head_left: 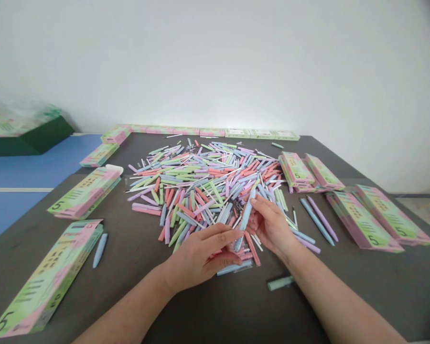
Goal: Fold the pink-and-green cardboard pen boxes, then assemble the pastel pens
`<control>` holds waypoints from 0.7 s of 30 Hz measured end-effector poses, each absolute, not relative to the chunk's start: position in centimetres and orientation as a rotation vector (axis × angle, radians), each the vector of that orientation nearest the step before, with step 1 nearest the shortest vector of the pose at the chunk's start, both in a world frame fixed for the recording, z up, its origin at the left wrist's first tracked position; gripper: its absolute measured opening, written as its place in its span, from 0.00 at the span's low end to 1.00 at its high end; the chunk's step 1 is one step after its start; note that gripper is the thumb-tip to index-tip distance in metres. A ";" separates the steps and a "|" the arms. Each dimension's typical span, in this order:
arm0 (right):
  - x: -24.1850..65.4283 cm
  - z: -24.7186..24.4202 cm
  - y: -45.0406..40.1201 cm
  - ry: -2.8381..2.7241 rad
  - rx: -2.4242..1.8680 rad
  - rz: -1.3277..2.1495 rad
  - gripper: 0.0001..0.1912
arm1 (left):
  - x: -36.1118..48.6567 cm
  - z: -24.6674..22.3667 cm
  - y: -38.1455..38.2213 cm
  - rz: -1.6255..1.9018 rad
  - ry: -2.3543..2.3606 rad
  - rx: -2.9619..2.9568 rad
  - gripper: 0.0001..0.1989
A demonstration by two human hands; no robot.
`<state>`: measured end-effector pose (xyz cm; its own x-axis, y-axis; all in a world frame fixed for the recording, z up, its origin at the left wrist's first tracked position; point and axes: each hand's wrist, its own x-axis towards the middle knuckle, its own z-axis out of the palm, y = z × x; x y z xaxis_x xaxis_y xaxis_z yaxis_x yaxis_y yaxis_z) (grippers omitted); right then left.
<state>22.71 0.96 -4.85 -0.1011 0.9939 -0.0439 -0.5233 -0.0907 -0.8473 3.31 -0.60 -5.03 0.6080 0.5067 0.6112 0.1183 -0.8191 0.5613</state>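
A light blue pen [246,215] stands tilted between my two hands, over the near edge of a big heap of pastel pen parts [200,177]. My right hand [270,222] grips its upper body between thumb and fingers. At the pen's lower end, my left hand [209,251] pinches a clear piece whose exact kind is hard to make out. Below my hands lie more blue and red pen parts. To the right of my right hand rest a blue pen [317,222] and a purple pen [323,218]. A pale green barrel [280,283] lies near my right forearm.
Printed pen boxes [46,282] line the dark table's left side, with a blue barrel [100,250] beside the nearest. More boxes [367,222] are stacked at right, and a row [211,132] runs along the back. A dark green bin [32,136] stands on a blue table at far left.
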 end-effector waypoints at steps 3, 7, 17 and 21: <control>22.9 -4.8 1.0 -0.815 -0.789 1.515 0.10 | 3.3 -4.9 -0.6 1.131 0.505 2.386 0.19; 23.0 -4.8 0.9 -0.870 -0.757 1.486 0.10 | 3.3 -5.0 -0.7 1.181 0.522 2.443 0.20; 23.0 -4.0 0.2 -0.963 -0.705 1.307 0.09 | 2.6 -5.5 0.1 1.391 0.835 2.135 0.19; 23.3 -4.3 0.2 -1.000 -0.656 1.261 0.07 | 2.9 -5.1 -0.1 1.393 0.843 1.873 0.15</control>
